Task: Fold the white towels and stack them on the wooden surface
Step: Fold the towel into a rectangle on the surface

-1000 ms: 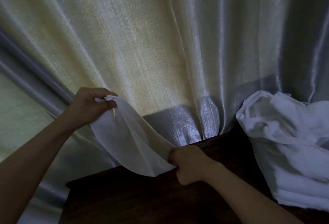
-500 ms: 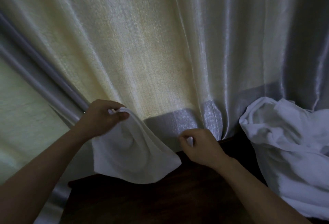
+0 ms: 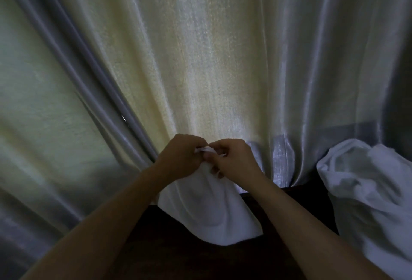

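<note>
No legible text, labels, brand marks, numbers or signs anywhere in the head view.

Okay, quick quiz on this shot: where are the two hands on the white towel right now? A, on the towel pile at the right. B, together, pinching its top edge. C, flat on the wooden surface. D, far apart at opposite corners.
B: the left hand and right hand meet and pinch the top of the white towel, which hangs down onto the wooden surface.
</note>
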Available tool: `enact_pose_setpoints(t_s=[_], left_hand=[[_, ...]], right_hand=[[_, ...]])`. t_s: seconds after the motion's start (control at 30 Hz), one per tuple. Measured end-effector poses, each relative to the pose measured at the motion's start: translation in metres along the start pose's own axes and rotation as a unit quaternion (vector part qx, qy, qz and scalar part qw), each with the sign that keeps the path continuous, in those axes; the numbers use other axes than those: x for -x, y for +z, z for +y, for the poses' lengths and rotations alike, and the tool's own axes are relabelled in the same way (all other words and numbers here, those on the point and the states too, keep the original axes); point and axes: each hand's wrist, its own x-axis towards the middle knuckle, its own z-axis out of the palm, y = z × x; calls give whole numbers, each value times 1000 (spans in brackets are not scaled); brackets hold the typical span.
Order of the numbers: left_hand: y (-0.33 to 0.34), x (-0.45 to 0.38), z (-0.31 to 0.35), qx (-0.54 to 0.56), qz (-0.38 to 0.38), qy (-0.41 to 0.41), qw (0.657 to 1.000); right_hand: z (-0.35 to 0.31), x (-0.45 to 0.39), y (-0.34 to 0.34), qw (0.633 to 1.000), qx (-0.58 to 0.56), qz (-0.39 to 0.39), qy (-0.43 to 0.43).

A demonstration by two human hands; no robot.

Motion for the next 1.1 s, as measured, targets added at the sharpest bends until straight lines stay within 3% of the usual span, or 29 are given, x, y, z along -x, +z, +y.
enact_pose_setpoints(t_s=[0.3,0.4,0.47,0.53,0.67,0.87,0.93,1.03,1.1], left_hand=[[14,0,8,27,57,41,997],[10,8,-1,42,90,-4,995],[4,17,-14,82,112,-80,987],[-2,28,-28,150,136,-164,965],[-6,55,-64,282,167,-221,919],[-5,74,-83,476,62,-251,840],[-5,77,-83,456,59,-246,853],[-4,80,-88,299,67,-222,925],[-1,82,-94,214,61,-208,952]], right_hand=[[3,4,-5,995,41,81,-39],[6,-1,-22,992,39,116,-23],[9,-4,-41,990,24,141,-8],[13,-6,-62,987,13,160,8],[18,-7,-102,981,16,190,23],[23,-2,-119,984,24,176,29],[25,-1,-123,986,11,165,39],[32,1,-127,989,-14,136,59],[39,1,-128,987,-51,124,83]])
